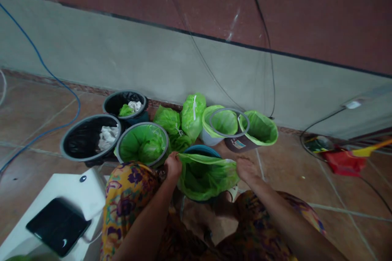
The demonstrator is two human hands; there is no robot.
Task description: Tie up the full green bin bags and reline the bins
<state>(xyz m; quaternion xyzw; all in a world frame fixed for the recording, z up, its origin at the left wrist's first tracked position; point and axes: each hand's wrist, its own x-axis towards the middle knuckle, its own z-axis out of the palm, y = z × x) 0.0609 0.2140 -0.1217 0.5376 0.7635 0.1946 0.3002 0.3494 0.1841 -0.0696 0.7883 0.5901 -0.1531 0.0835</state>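
Note:
A green bin liner (205,177) is stretched between my hands, its mouth spread wide. My left hand (173,164) is closed on the liner's left edge, and my right hand (246,168) grips the right edge. Under and behind the liner is a blue bin (202,149), mostly covered, with its far rim showing. How far the liner reaches into this bin is hidden. Just left of my left hand stands a grey-rimmed bin (167,138) lined in green.
Two black-lined bins (63,142) with white waste stand left. Tied green bags (193,116) lie by the wall. Green-lined bins (211,140) and a loose grey ring (229,110) sit behind. A red dustpan (344,162) is right; a white table (39,189) is left.

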